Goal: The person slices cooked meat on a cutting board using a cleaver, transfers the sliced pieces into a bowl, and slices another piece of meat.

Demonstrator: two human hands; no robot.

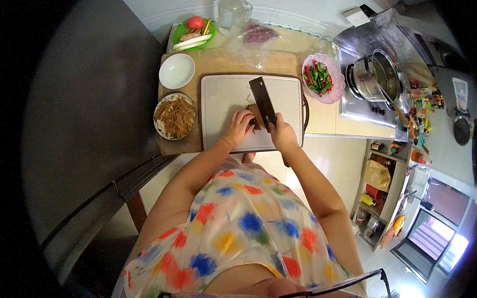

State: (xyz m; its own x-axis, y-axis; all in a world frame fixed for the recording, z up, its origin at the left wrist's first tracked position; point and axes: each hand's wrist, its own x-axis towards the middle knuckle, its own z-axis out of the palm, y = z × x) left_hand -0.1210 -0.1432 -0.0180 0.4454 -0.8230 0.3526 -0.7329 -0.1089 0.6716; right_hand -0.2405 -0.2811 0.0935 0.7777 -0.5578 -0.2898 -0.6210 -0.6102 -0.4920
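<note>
My right hand is closed around the handle of a dark, broad-bladed cleaver, whose blade points away from me over the cutting board. Just left of the blade, my left hand has its fingers curled and pressed on a brown block of food, which looks like dried tofu. The fingers and the blade cover part of the block. A few thin scraps lie on the board beyond it.
Left of the board stand a bowl of brown strips, a white bowl and a green plate of vegetables. Bagged meat lies behind. A pink basket of cut peppers sits right, near a steel pot on the stove.
</note>
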